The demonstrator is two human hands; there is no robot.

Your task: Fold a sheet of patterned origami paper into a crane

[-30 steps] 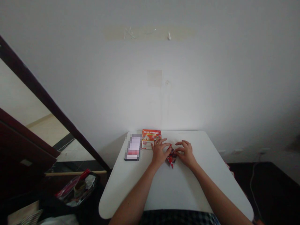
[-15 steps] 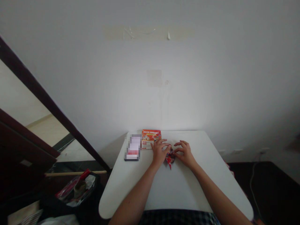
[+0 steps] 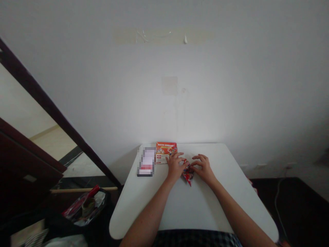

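A piece of folded paper (image 3: 188, 175), red with a dark multicoloured print, lies on the white table between my hands, its pointed end towards me. My left hand (image 3: 175, 165) holds its left side, thumb on the paper. From the right, the thumb and forefinger of my right hand (image 3: 204, 168) grip the paper's edge, while the other fingers are bent above. Fingers partly cover the upper part of the paper. Just behind my left hand is a printed red and white leaflet (image 3: 162, 158), whose lower right corner the fingers overlap.
A phone with a blurred-out screen (image 3: 146, 163) lies on the left of the white table (image 3: 195, 212). The wall (image 3: 200, 113) rises behind the table. A dark bin or bag with assorted items (image 3: 87, 207) stands on the floor at left. A cable (image 3: 276, 202) hangs at right.
The folded paper has turned slightly, its near tip moving a little to the right. Both hands stay on it in nearly the same place.
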